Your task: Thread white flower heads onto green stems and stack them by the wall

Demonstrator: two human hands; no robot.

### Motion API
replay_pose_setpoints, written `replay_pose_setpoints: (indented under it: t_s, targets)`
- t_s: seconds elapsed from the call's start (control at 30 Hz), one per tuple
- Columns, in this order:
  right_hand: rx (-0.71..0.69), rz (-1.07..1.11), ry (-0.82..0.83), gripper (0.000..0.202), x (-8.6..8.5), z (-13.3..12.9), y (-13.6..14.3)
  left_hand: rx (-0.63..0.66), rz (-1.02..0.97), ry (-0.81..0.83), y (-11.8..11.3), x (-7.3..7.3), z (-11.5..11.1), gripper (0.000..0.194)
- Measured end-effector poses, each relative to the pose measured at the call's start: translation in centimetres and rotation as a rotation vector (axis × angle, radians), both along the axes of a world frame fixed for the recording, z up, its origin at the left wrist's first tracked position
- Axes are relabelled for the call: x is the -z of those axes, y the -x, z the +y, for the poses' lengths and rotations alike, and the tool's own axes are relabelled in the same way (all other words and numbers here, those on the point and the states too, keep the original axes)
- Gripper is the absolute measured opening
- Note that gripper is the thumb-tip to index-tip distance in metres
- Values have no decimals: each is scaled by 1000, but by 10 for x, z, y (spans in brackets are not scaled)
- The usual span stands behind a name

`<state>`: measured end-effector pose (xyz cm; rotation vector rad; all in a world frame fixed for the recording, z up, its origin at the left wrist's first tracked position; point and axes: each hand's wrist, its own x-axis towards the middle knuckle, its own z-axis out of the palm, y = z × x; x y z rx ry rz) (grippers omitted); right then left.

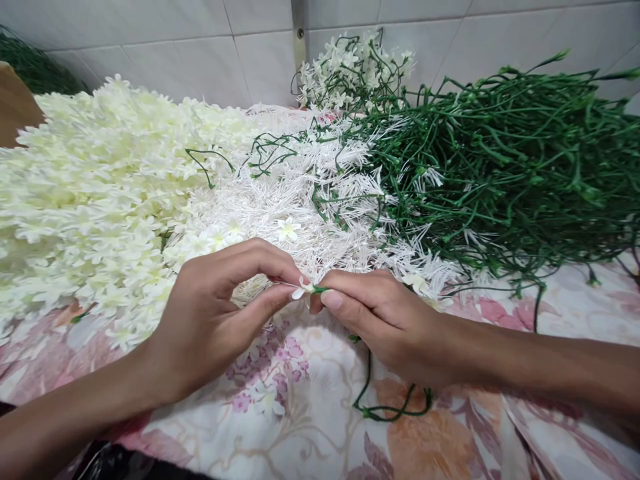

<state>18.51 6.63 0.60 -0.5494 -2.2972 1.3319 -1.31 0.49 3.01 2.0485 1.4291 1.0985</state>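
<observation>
My left hand (220, 320) pinches a small white artificial flower (301, 291) between thumb and forefinger. Just to its right, my right hand (383, 317) grips a green plastic stem (371, 380), whose tip meets the flower's base. The rest of that stem hangs below my right hand and curls over the cloth. Behind both hands lies a heap of thin white stamens (280, 200). One loose white flower (288, 230) rests on that heap. My fingertips partly cover the joint between flower and stem.
A large pile of cream-white flowers (100, 200) spreads on the left. Green stems (525, 167) are heaped on the right. A bunch of stemmed flowers (355, 70) stands at the back against the tiled wall (185, 67). Floral cloth (310, 427) covers the surface.
</observation>
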Motion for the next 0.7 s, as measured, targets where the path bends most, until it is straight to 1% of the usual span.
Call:
replay_pose_setpoints:
  t_s: [0.1,0.3,0.57,0.7]
  targets:
    - [2,-11,-26,32,1,0,0,13,49,-27,2,0,-1,10]
    - [16,-16,-51,32,2,0,0,31,110,-28,3,4,-5,16]
    - [15,-47,-96,32,3,1,2,48,40,5,2,11,-2,16]
    - [24,-73,-102,31,4,-1,2,63,26,-21,2,13,-2,15]
